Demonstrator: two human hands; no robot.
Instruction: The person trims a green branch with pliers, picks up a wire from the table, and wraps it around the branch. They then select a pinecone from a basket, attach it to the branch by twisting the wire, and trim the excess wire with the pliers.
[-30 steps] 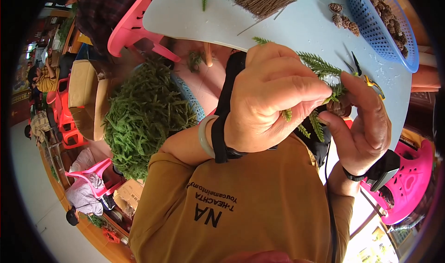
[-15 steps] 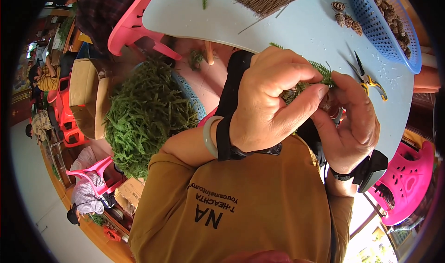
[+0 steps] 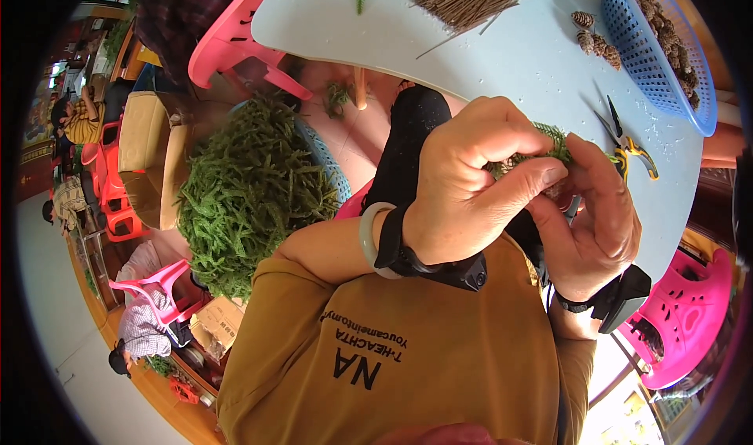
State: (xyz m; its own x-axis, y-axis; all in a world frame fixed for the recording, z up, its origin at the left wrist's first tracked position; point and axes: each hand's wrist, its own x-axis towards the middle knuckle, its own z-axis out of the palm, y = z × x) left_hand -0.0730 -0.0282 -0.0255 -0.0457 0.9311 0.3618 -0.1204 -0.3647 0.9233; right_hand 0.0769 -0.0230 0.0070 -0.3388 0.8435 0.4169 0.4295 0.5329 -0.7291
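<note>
Close together above the near edge of the table, my left hand (image 3: 471, 186) and my right hand (image 3: 592, 221) pinch a small green pine sprig (image 3: 555, 140) between thumbs and fingertips. Part of something brownish shows under the left fingers, mostly covered, so I cannot tell its kind. On the table, just right of my hands, lie long-nose pliers (image 3: 627, 143) with yellow and black handles, jaws pointing away.
A blue basket (image 3: 627, 60) of pine cones stands at the far right of the table, with several loose cones (image 3: 598, 46) beside it. Thin brown sticks (image 3: 471, 1) lie farther back. Left, a big heap of green sprigs (image 3: 251, 198) fills a basket. Pink chairs (image 3: 690, 319) flank the table.
My left hand has shifted slightly down and its wrist has turned a little. The sprig tip that showed beyond the left knuckles is hidden now. Both hands keep their pinch.
</note>
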